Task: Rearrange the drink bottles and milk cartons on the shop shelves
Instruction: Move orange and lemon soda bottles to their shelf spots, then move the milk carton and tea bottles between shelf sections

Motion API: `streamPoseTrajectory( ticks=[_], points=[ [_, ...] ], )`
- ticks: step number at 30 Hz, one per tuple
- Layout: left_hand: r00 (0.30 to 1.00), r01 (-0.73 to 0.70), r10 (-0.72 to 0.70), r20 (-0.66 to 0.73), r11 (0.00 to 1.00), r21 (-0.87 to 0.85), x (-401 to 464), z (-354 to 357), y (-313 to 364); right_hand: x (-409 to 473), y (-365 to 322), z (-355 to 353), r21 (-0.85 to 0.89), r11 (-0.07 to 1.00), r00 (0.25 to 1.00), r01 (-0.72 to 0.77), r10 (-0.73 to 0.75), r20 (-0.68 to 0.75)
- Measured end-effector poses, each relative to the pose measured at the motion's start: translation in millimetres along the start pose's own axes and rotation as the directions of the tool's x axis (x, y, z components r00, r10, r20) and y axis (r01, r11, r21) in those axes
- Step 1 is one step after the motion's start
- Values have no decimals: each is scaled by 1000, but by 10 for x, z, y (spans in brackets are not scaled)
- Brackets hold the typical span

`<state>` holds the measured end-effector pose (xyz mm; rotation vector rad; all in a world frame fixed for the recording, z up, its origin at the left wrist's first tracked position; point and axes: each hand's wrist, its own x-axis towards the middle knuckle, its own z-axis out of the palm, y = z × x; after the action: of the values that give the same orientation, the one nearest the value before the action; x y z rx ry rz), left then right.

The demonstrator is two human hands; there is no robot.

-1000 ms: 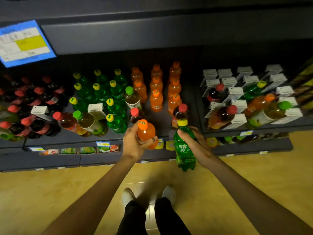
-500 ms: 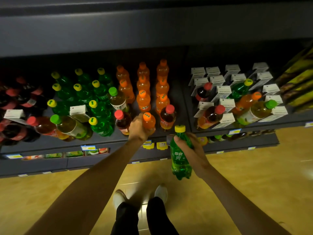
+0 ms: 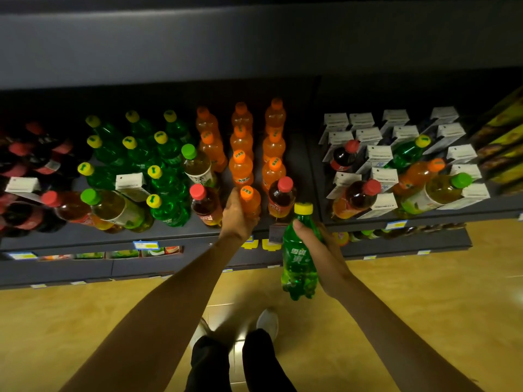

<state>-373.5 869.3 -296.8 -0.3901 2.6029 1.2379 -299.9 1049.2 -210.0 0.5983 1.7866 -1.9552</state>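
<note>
Gripping an orange bottle [image 3: 250,203] at the shelf [image 3: 175,234] front, seemingly standing there, your left hand [image 3: 237,217] wraps it while your right hand [image 3: 321,251] clasps a green bottle [image 3: 298,267] just below the shelf edge.

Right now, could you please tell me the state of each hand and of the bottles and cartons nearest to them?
Left hand: grips the orange bottle.
Orange bottle: upright, at the shelf front.
Right hand: holds the green bottle.
Green bottle: capped, off the shelf.
Red-capped bottle: upright, untouched.
Milk carton: among the green bottles, closed.
</note>
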Motion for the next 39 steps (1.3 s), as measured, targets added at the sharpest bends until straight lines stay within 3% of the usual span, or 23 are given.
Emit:
streamPoseTrajectory(
  ticks=[7, 13, 16, 20, 26, 29, 31, 33, 36, 39],
  points=[
    [989, -130, 130, -74, 992, 6, -627, 47, -148, -177, -89, -71, 3, 1000, 1000, 14, -14, 10],
    [878, -442, 398, 266, 888, 130, -929, -126, -283, -348, -122, 142, -56, 998, 999, 20, -18, 42],
    [853, -495, 460, 247, 863, 100, -1040, -249, -245, -411, -69, 316, -95, 995, 994, 20, -10, 108],
    [877, -466, 447, 175, 880, 91, -1209, -472, -228, -582, -74, 600, -125, 992, 969, 27, 5, 247],
    [912, -382, 383, 150, 924, -38, -1406, -848, -358, -799, -48, 936, -122, 989, 966, 78, -45, 256],
    [967, -166, 215, 135, 937, -307, -1545, -1002, -299, -919, -77, 1061, -30, 998, 987, 57, -52, 149],
    [991, 26, 54, 123, 821, -570, -1609, -1098, -307, -984, -139, 1068, 85, 995, 994, 53, -61, 95],
    [986, 158, -78, 145, 695, -701, -1669, -1224, -300, -1041, -218, 1037, 184, 982, 994, 36, -53, 91],
    [955, 297, -187, 231, 549, -781, -1739, -1414, -321, -1133, -286, 1001, 245, 969, 993, 21, -49, 109],
    [930, 368, -182, 321, 502, -782, -1833, -1554, -327, -1220, -280, 1004, 282, 959, 993, 14, -45, 106]
  ],
)
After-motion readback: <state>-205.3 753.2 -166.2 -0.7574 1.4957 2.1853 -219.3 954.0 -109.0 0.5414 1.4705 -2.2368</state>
